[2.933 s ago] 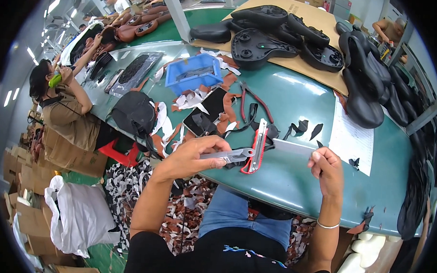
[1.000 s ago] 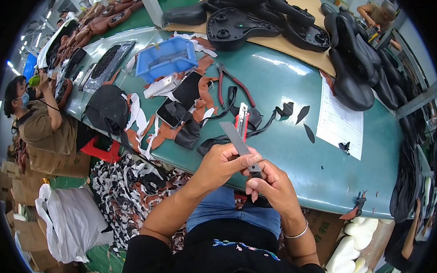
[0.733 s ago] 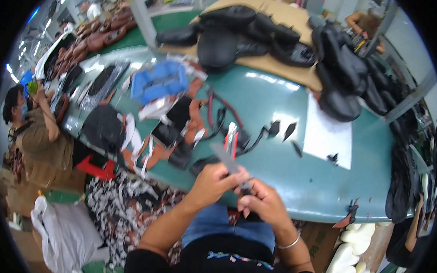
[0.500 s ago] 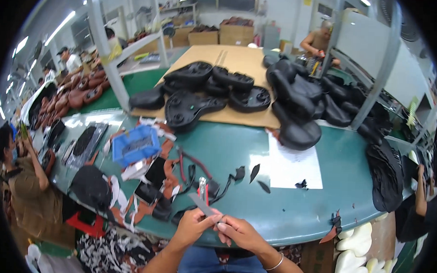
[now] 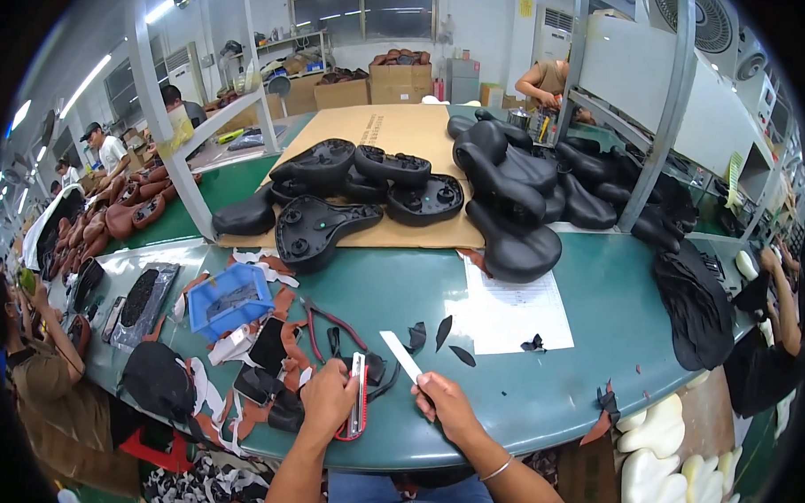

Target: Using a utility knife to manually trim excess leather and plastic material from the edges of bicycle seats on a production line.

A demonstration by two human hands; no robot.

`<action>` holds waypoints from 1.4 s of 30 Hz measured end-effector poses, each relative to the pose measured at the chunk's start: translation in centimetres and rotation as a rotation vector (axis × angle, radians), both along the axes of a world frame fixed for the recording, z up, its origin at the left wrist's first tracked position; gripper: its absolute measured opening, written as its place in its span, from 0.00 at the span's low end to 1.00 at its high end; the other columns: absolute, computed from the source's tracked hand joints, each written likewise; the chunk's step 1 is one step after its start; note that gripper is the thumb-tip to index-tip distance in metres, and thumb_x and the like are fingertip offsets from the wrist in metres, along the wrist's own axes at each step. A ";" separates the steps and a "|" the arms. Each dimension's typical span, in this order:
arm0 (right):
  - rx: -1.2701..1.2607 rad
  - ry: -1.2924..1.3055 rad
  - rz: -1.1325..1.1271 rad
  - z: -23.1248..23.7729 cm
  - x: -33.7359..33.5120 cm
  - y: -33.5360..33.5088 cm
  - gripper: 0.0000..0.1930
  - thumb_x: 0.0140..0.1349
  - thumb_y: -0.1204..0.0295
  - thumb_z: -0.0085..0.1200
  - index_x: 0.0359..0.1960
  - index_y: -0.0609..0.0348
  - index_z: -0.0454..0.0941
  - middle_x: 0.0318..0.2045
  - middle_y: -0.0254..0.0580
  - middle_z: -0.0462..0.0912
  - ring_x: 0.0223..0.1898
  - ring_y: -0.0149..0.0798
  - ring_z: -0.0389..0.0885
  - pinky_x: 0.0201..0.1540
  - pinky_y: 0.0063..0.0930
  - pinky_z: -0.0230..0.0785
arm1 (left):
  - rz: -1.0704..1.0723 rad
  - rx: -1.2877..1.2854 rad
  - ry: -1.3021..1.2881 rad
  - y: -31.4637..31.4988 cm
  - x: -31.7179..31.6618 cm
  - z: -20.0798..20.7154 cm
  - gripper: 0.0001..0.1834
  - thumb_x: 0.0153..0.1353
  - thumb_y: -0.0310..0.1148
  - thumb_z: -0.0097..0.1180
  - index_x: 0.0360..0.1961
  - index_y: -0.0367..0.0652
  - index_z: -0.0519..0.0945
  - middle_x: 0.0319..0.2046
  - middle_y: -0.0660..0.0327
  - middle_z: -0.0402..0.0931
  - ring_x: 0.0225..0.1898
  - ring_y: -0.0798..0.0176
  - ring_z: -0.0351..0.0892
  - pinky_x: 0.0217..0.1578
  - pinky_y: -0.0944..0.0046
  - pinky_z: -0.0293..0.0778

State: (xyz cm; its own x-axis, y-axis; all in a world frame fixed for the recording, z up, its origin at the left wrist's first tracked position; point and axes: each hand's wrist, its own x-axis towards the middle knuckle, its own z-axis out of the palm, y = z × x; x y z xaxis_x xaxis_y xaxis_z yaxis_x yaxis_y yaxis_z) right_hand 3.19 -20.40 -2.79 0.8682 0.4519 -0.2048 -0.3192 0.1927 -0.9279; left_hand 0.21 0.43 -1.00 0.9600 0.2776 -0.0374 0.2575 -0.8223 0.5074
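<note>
My left hand [image 5: 328,398] is closed on a red and silver utility knife [image 5: 356,401], which stands alongside its fingers near the table's front edge. In my right hand [image 5: 449,404], fingers and thumb pinch a flat, pale metal blade [image 5: 401,356] that points up and to the left. Beyond the hands lie red-handled pliers [image 5: 314,333] and small black scraps [image 5: 444,333]. A white paper sheet [image 5: 516,313] is spread on the green table farther right.
Black bicycle saddles [image 5: 510,229] are heaped on cardboard [image 5: 371,122] at the back. A blue bin [image 5: 230,300] stands left among brown and white scraps. Stacked black covers [image 5: 693,306] lie at the right. Metal posts [image 5: 664,110] rise from the table. Other people work on both sides.
My hands have moved apart. The left has let go of the blade and taken hold of the utility knife; the right keeps the blade. The view has shifted.
</note>
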 end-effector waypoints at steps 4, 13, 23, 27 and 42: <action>0.095 0.072 -0.075 0.0 0.2 -0.6 0.15 0.67 0.60 0.43 0.30 0.60 0.71 0.15 0.29 0.65 0.16 0.23 0.60 0.19 0.17 0.52 | 0.093 0.045 -0.154 -1.8 -0.3 0.1 0.28 0.51 0.53 0.59 0.38 0.36 0.74 0.33 0.48 0.79 0.33 0.43 0.79 0.33 0.46 0.71; 0.068 0.043 0.057 0.7 -0.8 -0.6 0.15 0.67 0.61 0.44 0.29 0.60 0.72 0.14 0.28 0.64 0.15 0.23 0.58 0.19 0.18 0.49 | 0.252 -1.353 -0.555 -0.2 1.5 0.9 0.11 0.61 0.37 0.57 0.39 0.42 0.73 0.20 0.64 0.74 0.20 0.71 0.72 0.22 0.70 0.67; -0.238 -0.172 0.180 4.1 -3.9 -0.4 0.15 0.64 0.64 0.46 0.25 0.63 0.74 0.12 0.31 0.67 0.15 0.23 0.59 0.19 0.18 0.46 | 0.343 -1.505 -0.757 -0.5 1.0 3.3 0.21 0.68 0.52 0.41 0.39 0.43 0.70 0.21 0.60 0.73 0.15 0.74 0.67 0.17 0.75 0.63; -0.291 -0.198 0.199 4.1 -4.5 -1.0 0.15 0.64 0.64 0.46 0.25 0.63 0.74 0.12 0.30 0.67 0.15 0.22 0.59 0.19 0.19 0.46 | 0.370 -1.510 -0.843 0.2 0.9 3.3 0.21 0.67 0.52 0.41 0.38 0.43 0.70 0.21 0.60 0.74 0.16 0.74 0.68 0.17 0.75 0.63; 0.030 -0.081 0.109 5.3 -5.2 3.7 0.19 0.69 0.59 0.41 0.49 0.63 0.69 0.19 0.29 0.66 0.16 0.20 0.55 0.19 0.16 0.45 | 0.252 -1.443 -0.699 -3.0 -0.7 4.1 0.25 0.68 0.55 0.35 0.41 0.42 0.68 0.21 0.57 0.73 0.16 0.72 0.68 0.18 0.73 0.65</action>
